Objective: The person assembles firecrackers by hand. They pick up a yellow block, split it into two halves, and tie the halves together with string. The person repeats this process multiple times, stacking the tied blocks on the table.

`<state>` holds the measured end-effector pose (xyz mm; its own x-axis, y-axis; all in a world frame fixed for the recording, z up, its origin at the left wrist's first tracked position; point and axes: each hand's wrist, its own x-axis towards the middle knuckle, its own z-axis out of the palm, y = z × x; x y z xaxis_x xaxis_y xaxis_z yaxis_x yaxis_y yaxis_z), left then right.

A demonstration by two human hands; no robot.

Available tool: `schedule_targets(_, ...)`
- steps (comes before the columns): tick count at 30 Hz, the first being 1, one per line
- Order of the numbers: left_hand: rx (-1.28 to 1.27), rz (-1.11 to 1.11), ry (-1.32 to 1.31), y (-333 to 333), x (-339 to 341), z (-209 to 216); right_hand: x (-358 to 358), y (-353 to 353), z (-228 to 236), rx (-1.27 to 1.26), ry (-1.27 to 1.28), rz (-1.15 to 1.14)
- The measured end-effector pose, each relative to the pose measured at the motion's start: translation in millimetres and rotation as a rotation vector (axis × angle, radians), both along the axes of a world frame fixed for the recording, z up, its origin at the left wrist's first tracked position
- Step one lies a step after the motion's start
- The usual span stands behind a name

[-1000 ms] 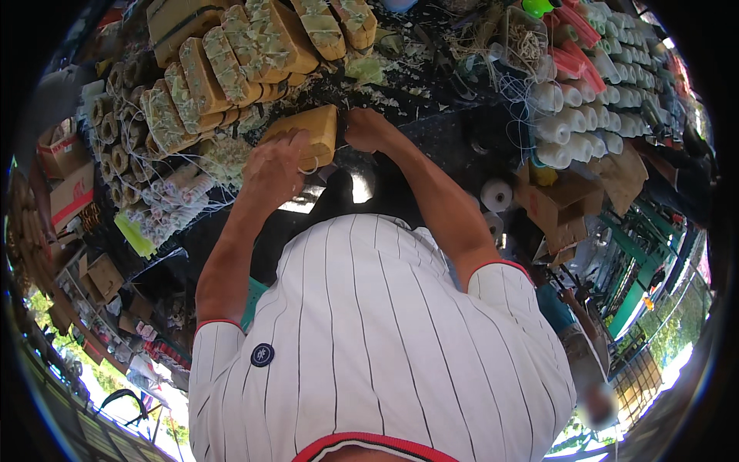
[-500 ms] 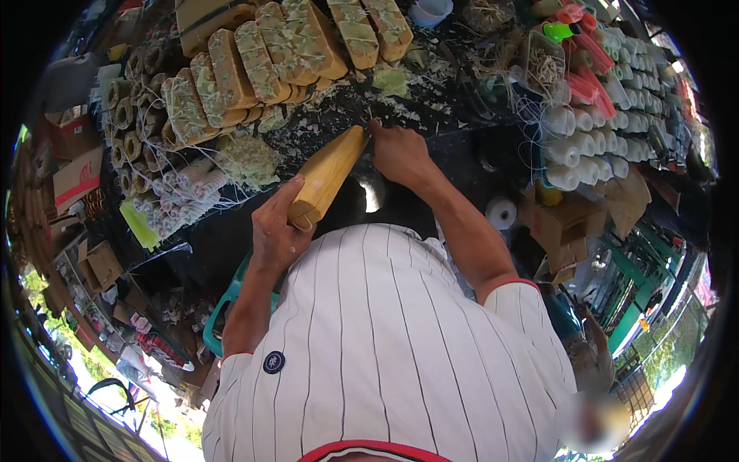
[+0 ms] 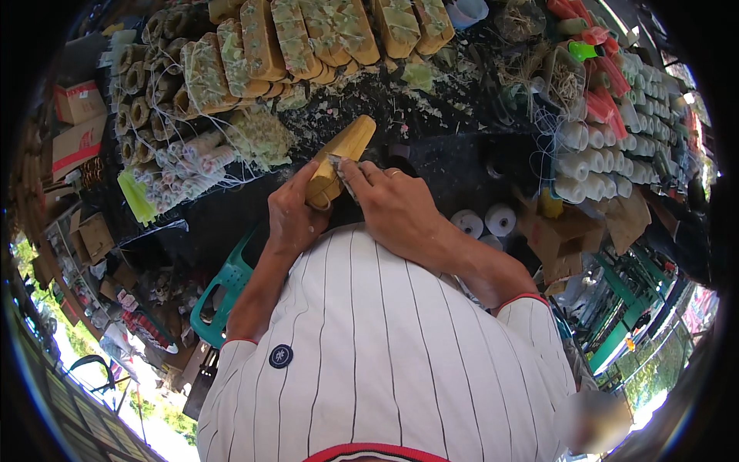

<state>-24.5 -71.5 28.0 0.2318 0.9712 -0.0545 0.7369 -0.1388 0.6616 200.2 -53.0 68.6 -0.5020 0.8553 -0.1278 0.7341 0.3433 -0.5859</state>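
Note:
A yellow wooden block (image 3: 346,143), long and tapered, stands out in front of my chest, tilted up and away to the right. My left hand (image 3: 295,208) is closed round its near end from the left. Against the block's right side, my right hand (image 3: 391,199) is closed, with fingertips close to the near end. A small flat greyish piece (image 3: 334,159) shows at those fingertips; its kind cannot be made out. A ring sits on one finger of the right hand.
Similar blocks wrapped in clear film (image 3: 258,42) line the far left of the dark table (image 3: 454,115), among scattered scraps. Left are tube rolls (image 3: 138,81) and white bundled rolls (image 3: 188,173). White thread spools (image 3: 573,162) crowd the right, above a cardboard box (image 3: 566,239). A green chair (image 3: 223,296) stands left.
My right hand has come back from the block's far tip to its near end. The block has shifted slightly, still in my left hand. The view has turned a little.

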Motion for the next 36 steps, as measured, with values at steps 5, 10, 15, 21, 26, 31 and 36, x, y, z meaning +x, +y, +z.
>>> schedule_targets(5,-0.164,0.168,-0.100,2.7,8.0,11.2,22.4,53.2,-116.9,-0.265,-0.141,-0.184)
schedule_targets(10,-0.458,0.719,-0.662,-4.6,-3.9,-29.0,34.6,30.3,-89.1,-0.249,0.107,-0.318)
schedule_targets(15,-0.507,1.032,-1.158,-9.8,13.9,-70.5,15.7,-20.0,-91.3,-0.040,0.153,0.037)
schedule_targets(21,-0.493,0.990,-1.306,-15.7,17.1,-77.8,-8.5,-29.5,-109.5,0.154,0.040,0.135)
schedule_targets(26,-0.551,0.967,-1.376,-14.8,16.3,-69.7,-31.5,69.2,-165.4,-0.195,-0.109,-0.037)
schedule_targets(31,-0.622,1.014,-1.465,-14.7,10.8,-58.9,-32.5,22.2,-81.0,0.042,0.088,0.171)
schedule_targets(36,-0.671,0.960,-1.485,-13.4,8.6,-65.5,-69.7,23.5,-97.2,0.068,0.064,0.060)
